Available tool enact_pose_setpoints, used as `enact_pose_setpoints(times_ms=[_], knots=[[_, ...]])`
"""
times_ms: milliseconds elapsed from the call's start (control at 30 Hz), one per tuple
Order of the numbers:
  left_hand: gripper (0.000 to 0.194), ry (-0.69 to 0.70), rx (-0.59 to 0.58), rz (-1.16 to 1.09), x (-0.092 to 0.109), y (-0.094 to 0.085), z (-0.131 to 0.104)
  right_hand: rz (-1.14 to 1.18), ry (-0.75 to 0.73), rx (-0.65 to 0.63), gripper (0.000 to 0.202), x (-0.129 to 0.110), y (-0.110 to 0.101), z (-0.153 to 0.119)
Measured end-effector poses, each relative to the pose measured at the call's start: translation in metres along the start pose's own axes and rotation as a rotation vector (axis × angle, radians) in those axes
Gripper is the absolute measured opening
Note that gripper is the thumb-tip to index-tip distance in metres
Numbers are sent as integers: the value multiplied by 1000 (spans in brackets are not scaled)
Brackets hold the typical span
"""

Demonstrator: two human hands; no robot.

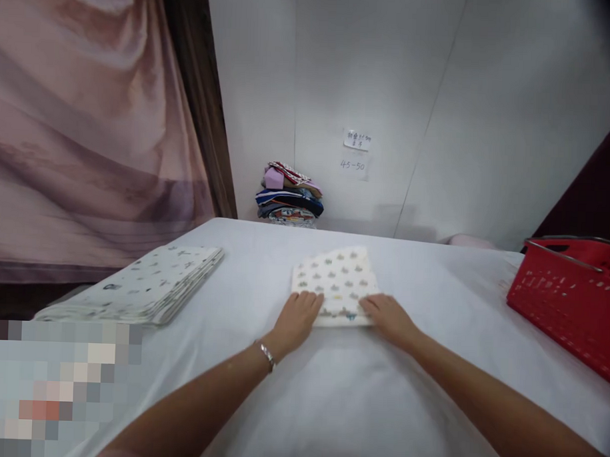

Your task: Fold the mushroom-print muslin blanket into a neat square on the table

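Note:
A small folded white cloth with a printed pattern point(337, 276) lies flat at the middle of the white-covered table point(254, 260). My left hand point(298, 316), with a silver bracelet at the wrist, rests on its near left edge. On the near right edge lies my right hand point(389, 317). The fingers of both hands are wrapped over the cloth's sides, thumbs toward its near edge. A stack of folded white patterned cloths point(143, 283) sits on the table to the left.
A red basket point(567, 297) with a metal handle stands at the right edge. Beyond the table, a pile of folded clothes point(290, 196) is against the wall. Two paper notes point(355, 153) hang there. A pink curtain point(88, 127) hangs at the left.

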State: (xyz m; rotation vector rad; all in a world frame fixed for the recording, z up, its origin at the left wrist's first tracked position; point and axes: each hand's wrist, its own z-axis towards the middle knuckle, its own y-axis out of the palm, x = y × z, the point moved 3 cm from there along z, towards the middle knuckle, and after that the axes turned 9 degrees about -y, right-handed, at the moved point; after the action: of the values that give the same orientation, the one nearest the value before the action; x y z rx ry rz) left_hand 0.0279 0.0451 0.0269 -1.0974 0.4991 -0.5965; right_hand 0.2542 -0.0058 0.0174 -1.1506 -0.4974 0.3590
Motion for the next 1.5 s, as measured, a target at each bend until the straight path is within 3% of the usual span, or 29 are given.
enact_pose_setpoints(times_ms=[67, 133, 300, 467, 567, 733, 933, 1267, 1500], knots=[[49, -38, -56, -74, 4, 22, -23, 78, 35, -7, 51, -13, 26, -19], [51, -75, -64, -156, 5, 27, -35, 130, 71, -4, 58, -19, 34, -29], [56, -99, -60, -325, 1, 13, -37, 289, 85, -8, 64, -15, 19, -41], [37, -120, -68, -376, -2, 9, -30, 484, 185, -30, 43, -2, 8, -43], [28, -84, -50, -335, 3, 9, -23, 438, 151, -46, 38, 4, 4, -38], [26, -37, -71, -260, 12, 13, -18, 271, 51, -92, 47, 6, 6, -32], [24, -38, -71, -265, 10, 15, -21, 114, 46, 72, 41, -5, 10, -42], [25, -8, -27, -203, 11, 23, -26, 109, 23, 312, 35, -25, 14, -54], [26, -2, 8, -234, 9, 25, -26, 176, 50, 307, 37, -31, 14, -55]])
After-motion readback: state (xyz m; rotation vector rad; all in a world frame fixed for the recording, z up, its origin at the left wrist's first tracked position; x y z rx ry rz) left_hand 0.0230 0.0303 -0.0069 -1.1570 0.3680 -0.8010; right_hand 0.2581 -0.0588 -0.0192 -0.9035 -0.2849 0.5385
